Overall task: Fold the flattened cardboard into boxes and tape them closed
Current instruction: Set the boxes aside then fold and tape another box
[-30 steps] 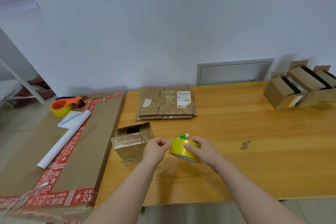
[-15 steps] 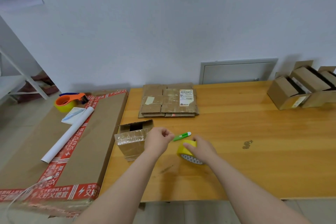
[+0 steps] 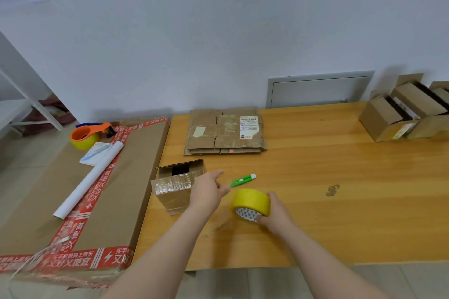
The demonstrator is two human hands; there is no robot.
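One small box [image 3: 175,187] is sitting near-left on the bench [image 3: 328,226], looking half-taped with its top gaping. The flattened cardboard stack [image 3: 224,135] is lying farther back, so I'd say plenty's left. The right hand [image 3: 277,213] has its grip clamped on the yellow tape roll [image 3: 251,202]. The left hand [image 3: 206,192] has its grip apart, reaching beside the green cutter [image 3: 243,180]. Folded boxes [image 3: 398,116] are sitting far right.

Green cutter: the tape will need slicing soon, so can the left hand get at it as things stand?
Probably yes. The left hand looks empty, fingers stretched toward the cutter, which lies on the table just past them. The tape roll, gripped by the right hand, sits clear of that path.
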